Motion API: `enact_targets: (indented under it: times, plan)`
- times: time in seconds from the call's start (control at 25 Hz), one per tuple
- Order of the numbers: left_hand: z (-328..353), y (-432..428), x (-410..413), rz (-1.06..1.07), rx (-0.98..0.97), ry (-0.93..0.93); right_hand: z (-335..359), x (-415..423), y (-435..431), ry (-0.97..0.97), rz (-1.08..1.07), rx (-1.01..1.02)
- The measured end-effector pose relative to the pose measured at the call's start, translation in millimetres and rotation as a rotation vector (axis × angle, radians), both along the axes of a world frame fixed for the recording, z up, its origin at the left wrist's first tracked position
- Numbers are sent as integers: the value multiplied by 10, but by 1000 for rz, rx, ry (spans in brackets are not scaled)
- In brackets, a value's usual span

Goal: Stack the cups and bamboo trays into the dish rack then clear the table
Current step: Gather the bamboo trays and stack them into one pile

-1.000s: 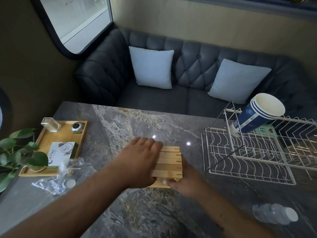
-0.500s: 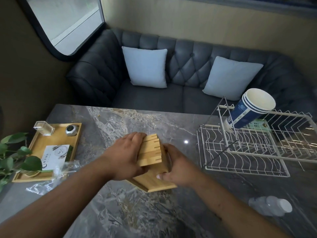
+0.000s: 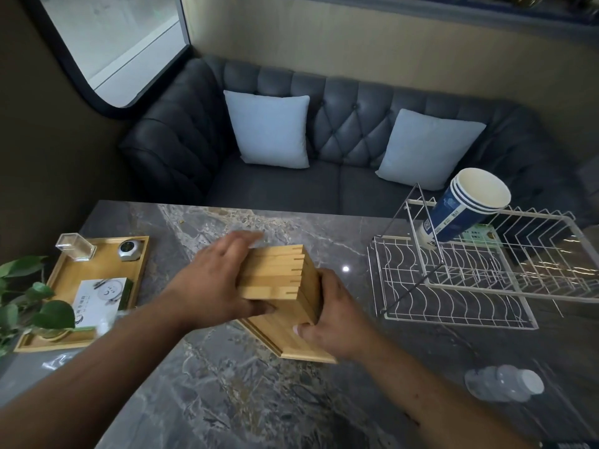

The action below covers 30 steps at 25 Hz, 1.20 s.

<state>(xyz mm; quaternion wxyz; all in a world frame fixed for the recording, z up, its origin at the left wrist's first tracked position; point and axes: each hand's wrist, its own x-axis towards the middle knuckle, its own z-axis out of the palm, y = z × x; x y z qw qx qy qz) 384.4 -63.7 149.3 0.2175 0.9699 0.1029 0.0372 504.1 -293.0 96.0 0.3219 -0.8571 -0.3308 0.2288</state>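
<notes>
Left hand [image 3: 210,286] and right hand [image 3: 334,315] clamp a stack of bamboo trays [image 3: 275,280] from either side, tilted on edge above the table [image 3: 227,400]. Nested cups [image 3: 466,205] lean in the dish rack [image 3: 470,286], well right.

One head-worn wide-angle view looks forward and down, close over the marble bench [image 3: 227,400], facing the sofa [image 3: 340,150].

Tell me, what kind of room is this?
Probably a lounge or café-style booth: a tufted grey sofa with pale cushions behind a marble-look table, beside a rounded window.
</notes>
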Motion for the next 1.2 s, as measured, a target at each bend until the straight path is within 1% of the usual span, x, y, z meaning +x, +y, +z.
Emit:
enact_targets:
  times: [0.08,0.16,0.24,0.32,0.4,0.44,0.56,0.68,0.8,0.92,0.96,1.08,1.2]
  plan:
    - [-73,-40,-23,160,-161,-88,4,4,-63,78,-68,49]
    - [-168,-104,-68,293,-401,-127,33,-4,-119,160,-123,97]
    - [-283,-207,-109,324,-667,-64,69,-11,-173,235,-160,134]
    - [-397,-391,-145,293,-904,49,117,-5,-261,333,-166,184]
    - [-426,-637,-196,279,-1057,145,176,34,-373,459,-154,257]
    - [-413,-753,-222,294,-1109,160,201,73,-428,536,-153,297]
    - [-362,-1013,-307,336,-1211,126,283,208,-586,771,-139,357]
    - [-254,-1264,-342,366,-1332,84,314,312,-719,911,-63,342]
    - [-189,-1550,-315,403,-1449,54,281,357,-814,982,-85,247]
    - [-209,-1731,-300,608,-1636,198,203,344,-847,1009,-113,185]
    - [-220,-1776,-299,666,-1668,239,171,324,-872,1037,-118,167]
    - [-302,-1832,-274,763,-1677,249,34,214,-1002,1126,-114,83]
    - [-367,-1783,-231,814,-1649,291,-112,109,-1081,1167,-112,9]
